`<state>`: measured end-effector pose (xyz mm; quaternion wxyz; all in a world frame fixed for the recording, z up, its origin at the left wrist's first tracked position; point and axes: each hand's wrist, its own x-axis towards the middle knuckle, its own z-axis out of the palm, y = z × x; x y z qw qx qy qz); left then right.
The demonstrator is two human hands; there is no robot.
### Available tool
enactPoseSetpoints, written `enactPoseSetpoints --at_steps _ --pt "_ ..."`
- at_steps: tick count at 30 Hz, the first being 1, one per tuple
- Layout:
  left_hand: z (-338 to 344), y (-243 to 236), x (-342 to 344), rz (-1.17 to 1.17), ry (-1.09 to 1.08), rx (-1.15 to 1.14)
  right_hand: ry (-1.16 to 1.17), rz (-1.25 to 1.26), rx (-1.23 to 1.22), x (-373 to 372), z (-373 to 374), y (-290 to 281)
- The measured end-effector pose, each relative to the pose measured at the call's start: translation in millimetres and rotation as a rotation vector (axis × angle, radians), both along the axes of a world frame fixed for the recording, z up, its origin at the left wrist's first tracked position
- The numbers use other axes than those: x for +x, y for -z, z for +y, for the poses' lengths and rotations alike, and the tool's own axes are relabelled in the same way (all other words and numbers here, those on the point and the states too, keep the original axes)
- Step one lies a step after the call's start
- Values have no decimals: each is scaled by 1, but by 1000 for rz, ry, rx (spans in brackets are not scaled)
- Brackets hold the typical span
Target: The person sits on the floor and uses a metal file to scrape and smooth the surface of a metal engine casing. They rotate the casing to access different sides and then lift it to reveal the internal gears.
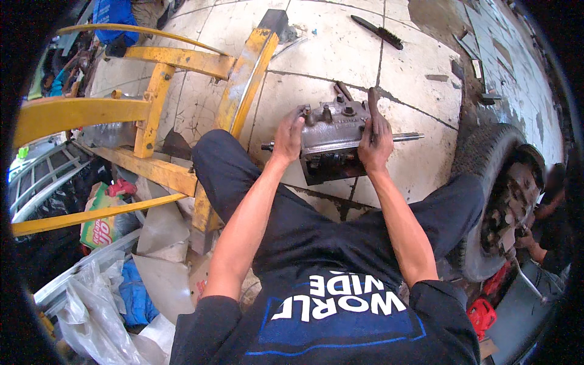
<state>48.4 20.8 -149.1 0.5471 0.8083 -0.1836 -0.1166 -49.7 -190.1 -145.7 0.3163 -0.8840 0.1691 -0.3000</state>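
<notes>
A grey metal gearbox (331, 137) rests on the floor between my bent knees. Its near side is open and shows dark parts inside. A splined shaft (409, 137) juts out at its right end. My left hand (288, 139) grips the left end of the housing, fingers curled over the edge. At the opposite end my right hand (376, 149) is closed on the housing. A long dark brown piece (373, 106) stands up by the right fingers; whether it is held or part of the gearbox I cannot tell. Bolt heads show on top.
A yellow metal frame (152, 109) stands at the left. Beyond the gearbox lies a black-handled brush (377, 31) on the cracked tiles. A large wheel (496, 201) is close by my right knee, with another person's hand (532, 243) beside it. Plastic sheeting (91, 316) lies lower left.
</notes>
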Motion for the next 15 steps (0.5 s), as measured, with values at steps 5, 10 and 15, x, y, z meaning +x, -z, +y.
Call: enactPoseSetpoints --at_steps 5,10,15 --pt "1 24 -6 -116 -88 56 -104 -87 -141 16 -15 4" --pt "-12 36 -14 -196 -158 75 -196 8 -14 41 -38 -8" --pt "6 17 -1 72 21 128 -55 109 313 29 -26 -35"
